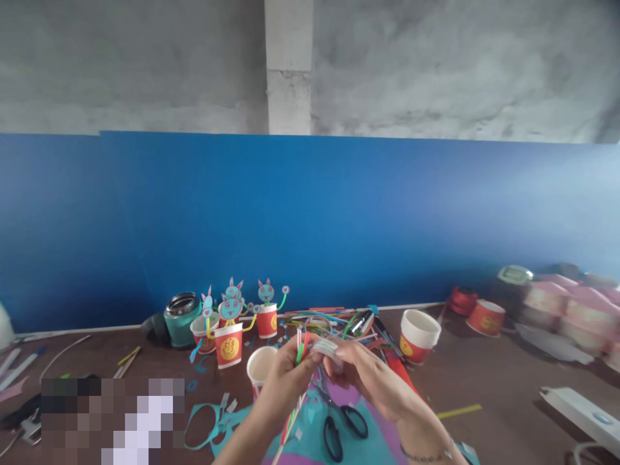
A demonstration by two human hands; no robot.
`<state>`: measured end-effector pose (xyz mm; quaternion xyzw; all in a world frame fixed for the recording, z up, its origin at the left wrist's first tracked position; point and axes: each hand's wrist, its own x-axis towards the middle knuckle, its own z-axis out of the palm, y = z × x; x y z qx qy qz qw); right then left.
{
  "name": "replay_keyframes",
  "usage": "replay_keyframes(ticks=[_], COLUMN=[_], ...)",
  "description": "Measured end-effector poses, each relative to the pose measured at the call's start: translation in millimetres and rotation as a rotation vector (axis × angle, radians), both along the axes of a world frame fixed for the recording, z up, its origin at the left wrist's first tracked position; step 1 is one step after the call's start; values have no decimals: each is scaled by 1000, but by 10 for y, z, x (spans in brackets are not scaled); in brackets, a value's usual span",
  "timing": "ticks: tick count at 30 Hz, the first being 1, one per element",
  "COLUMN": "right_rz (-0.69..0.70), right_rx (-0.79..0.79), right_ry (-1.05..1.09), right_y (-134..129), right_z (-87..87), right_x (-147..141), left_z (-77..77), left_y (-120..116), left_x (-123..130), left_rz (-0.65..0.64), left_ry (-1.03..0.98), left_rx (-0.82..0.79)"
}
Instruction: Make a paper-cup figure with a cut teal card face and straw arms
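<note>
My left hand (289,378) is closed around a few thin coloured straws (293,420), green, red and pale, which stick out above and below the fingers. The fingers of my right hand (365,371) pinch a small whitish strip (326,348), and the left fingertips are close to its other end. What the strip is made of is hard to make out. Beneath the hands lie black-handled scissors (333,440) on blue and purple sheets (380,431). A white paper cup (261,367) stands just behind my left wrist, partly hidden.
Several red-and-white cups with blue cat faces, one a front cup (228,345), stand at back left beside a teal container (181,321). Loose straws and pens (361,323) lie behind the hands. Another cup (419,336) stands to the right, and a blue panel (310,219) borders the table.
</note>
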<state>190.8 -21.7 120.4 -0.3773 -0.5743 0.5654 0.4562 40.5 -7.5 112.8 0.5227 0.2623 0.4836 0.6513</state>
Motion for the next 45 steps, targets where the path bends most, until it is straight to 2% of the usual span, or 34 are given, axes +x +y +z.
replay_keyframes(ticks=[5, 12, 16, 20, 22, 25, 27, 32, 35, 38, 45], right_rz=[67, 20, 14, -110, -79, 62, 88, 6, -50, -77, 64], right_rx=[-44, -134, -127, -185, -195, -191, -170, -19, -9, -19, 21], right_ry=[68, 116, 133, 159, 185, 193, 156, -118, -193, -179, -88], right_y=[-16, -5, -20, -7, -2, -17, -32, -36, -33, -39, -24], right_z=[29, 21, 28, 19, 33, 73, 91, 80, 74, 79, 44], right_x=[-1, -4, -31, -91, -104, -79, -45, 8, -10, -29, 39], left_z=[-25, -52, -41, -57, -55, -38, -31, -38, -45, -59, -57], left_y=[20, 2, -14, 16, 33, 54, 69, 108, 119, 126, 109], left_x=[-18, 5, 14, 4, -15, -67, -115, -233, -252, -233, -227], left_rz=[25, -18, -23, 1, -5, -39, -19, 23, 64, 88, -10], left_ry=[40, -7, 15, 41, 44, 60, 88, 197, 259, 290, 217], left_rx=[-60, -103, -85, -55, -48, -39, -30, 51, 127, 152, 78])
